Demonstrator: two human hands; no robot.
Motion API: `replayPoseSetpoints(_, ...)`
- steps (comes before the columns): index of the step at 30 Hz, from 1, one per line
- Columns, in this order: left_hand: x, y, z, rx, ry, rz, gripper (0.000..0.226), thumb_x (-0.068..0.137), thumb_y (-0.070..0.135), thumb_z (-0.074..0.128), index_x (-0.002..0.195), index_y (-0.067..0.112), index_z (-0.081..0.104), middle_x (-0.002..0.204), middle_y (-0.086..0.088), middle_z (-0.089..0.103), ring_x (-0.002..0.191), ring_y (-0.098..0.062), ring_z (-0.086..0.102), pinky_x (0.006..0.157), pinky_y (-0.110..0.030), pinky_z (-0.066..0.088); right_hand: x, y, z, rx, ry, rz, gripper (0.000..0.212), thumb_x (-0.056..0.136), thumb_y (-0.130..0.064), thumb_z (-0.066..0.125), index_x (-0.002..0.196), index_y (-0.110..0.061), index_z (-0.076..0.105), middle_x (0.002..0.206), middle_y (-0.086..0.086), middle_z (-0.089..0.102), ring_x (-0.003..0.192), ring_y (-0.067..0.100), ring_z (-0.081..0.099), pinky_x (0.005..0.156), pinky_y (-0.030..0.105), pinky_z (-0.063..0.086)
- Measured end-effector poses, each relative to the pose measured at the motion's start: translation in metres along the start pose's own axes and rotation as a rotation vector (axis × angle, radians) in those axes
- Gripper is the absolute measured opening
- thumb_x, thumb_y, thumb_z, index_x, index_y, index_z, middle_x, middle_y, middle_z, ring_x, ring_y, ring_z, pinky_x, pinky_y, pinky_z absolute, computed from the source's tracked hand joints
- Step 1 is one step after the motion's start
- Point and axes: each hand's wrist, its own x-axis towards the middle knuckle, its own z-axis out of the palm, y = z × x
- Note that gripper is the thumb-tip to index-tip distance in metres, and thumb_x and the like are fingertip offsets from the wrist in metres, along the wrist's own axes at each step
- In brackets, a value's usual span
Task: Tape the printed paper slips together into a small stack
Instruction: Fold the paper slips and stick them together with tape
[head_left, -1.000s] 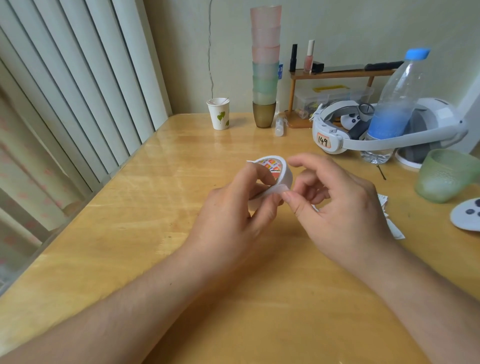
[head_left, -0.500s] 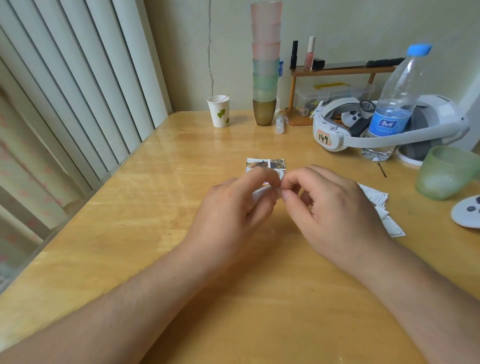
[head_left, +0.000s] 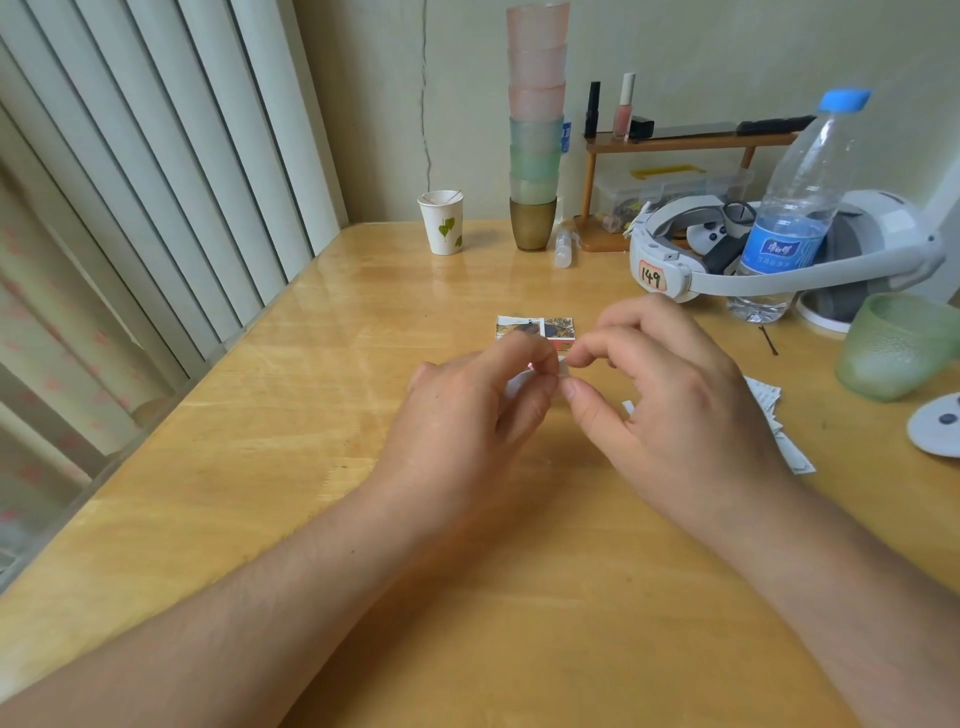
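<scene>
A small set of printed paper slips (head_left: 535, 328) with colour pictures lies flat on the wooden table (head_left: 311, 415), just beyond my fingers. My left hand (head_left: 467, 405) curls round a white tape roll (head_left: 519, 385), which is almost wholly hidden in the fingers. My right hand (head_left: 670, 395) is close beside it, thumb and forefinger pinching the white loose end of the tape (head_left: 563, 368) at the roll. More white slips (head_left: 771, 415) lie scattered on the table behind my right hand.
A green frosted cup (head_left: 893, 345), a water bottle (head_left: 789, 218), a white headset (head_left: 727, 260) and a controller (head_left: 937, 431) crowd the right side. At the back stand a paper cup (head_left: 441, 223), a tall cup stack (head_left: 535, 130) and a small shelf (head_left: 675, 156). Blinds line the left edge.
Both hands have come down from a raised position toward the table. The tape roll, plainly visible a second ago, is now buried in my left hand, and the picture slips show beyond the fingers.
</scene>
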Motion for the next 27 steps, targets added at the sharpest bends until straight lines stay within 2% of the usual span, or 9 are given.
replayPoseSetpoints(4,0.000,-0.001,0.001,0.017,-0.016,-0.011,0.004,0.102,0.038,0.053,0.106,0.038,0.054,0.076,0.006,0.071,0.067,-0.014,0.061,0.077,-0.048,0.054,0.001,0.003,0.001,-0.057,0.005,-0.055,0.013,0.091,-0.027,0.067,0.093,-0.015,0.074,0.101,0.000,0.062,0.091,0.028,0.061,0.075,0.040,0.051)
replayPoseSetpoints(9,0.001,0.001,0.001,0.001,-0.032,-0.007,0.009,0.101,0.041,0.050,0.104,0.035,0.055,0.078,0.006,0.071,0.073,-0.016,0.066,0.079,-0.052,0.054,0.002,0.005,0.001,-0.070,0.002,-0.123,0.009,0.093,-0.019,0.067,0.091,-0.012,0.072,0.099,0.000,0.065,0.089,0.030,0.059,0.076,0.044,0.050)
replayPoseSetpoints(12,0.001,0.001,-0.003,-0.150,-0.073,-0.050,0.008,0.099,0.036,0.056,0.103,0.030,0.060,0.083,0.002,0.073,0.083,-0.025,0.071,0.080,-0.047,0.057,0.003,0.006,-0.002,-0.049,-0.023,-0.210,0.009,0.096,-0.012,0.065,0.088,-0.008,0.069,0.098,0.003,0.065,0.087,0.029,0.055,0.079,0.042,0.047)
replayPoseSetpoints(15,0.003,0.002,-0.006,-0.340,-0.141,-0.115,0.008,0.100,0.031,0.060,0.101,0.026,0.066,0.089,0.003,0.076,0.087,-0.020,0.073,0.085,-0.047,0.059,0.005,0.008,-0.005,-0.016,-0.055,-0.256,0.009,0.097,-0.010,0.064,0.090,-0.007,0.068,0.100,0.002,0.065,0.088,0.028,0.053,0.081,0.040,0.045)
replayPoseSetpoints(17,0.004,0.001,-0.007,-0.404,-0.165,-0.137,0.010,0.100,0.031,0.060,0.099,0.024,0.067,0.091,0.004,0.076,0.086,-0.012,0.072,0.083,-0.041,0.059,0.006,0.008,-0.004,0.000,-0.073,-0.258,0.007,0.098,-0.009,0.062,0.092,-0.007,0.066,0.103,0.003,0.063,0.090,0.028,0.053,0.082,0.041,0.045)
replayPoseSetpoints(20,0.005,0.002,-0.008,-0.514,-0.172,-0.151,0.013,0.101,0.029,0.060,0.099,0.017,0.066,0.088,0.002,0.074,0.083,-0.010,0.068,0.080,-0.028,0.054,0.005,0.006,-0.003,0.022,-0.096,-0.239,0.007,0.099,-0.009,0.059,0.094,-0.006,0.063,0.106,0.004,0.059,0.093,0.029,0.053,0.084,0.043,0.046)
replayPoseSetpoints(24,0.007,0.006,-0.009,-0.647,-0.127,-0.189,0.011,0.106,0.012,0.059,0.102,0.002,0.061,0.076,0.005,0.068,0.072,-0.005,0.061,0.065,-0.016,0.047,0.003,0.003,-0.001,0.079,-0.089,-0.215,0.008,0.099,-0.006,0.056,0.092,-0.004,0.061,0.107,0.005,0.057,0.095,0.027,0.053,0.083,0.039,0.046)
replayPoseSetpoints(27,0.008,0.008,-0.011,-0.699,-0.088,-0.206,0.008,0.105,0.012,0.058,0.100,0.006,0.060,0.075,0.003,0.069,0.072,-0.006,0.063,0.062,-0.015,0.047,0.003,0.003,0.000,0.128,-0.076,-0.189,0.008,0.097,-0.003,0.058,0.092,-0.004,0.063,0.108,0.006,0.055,0.096,0.027,0.054,0.083,0.039,0.047)
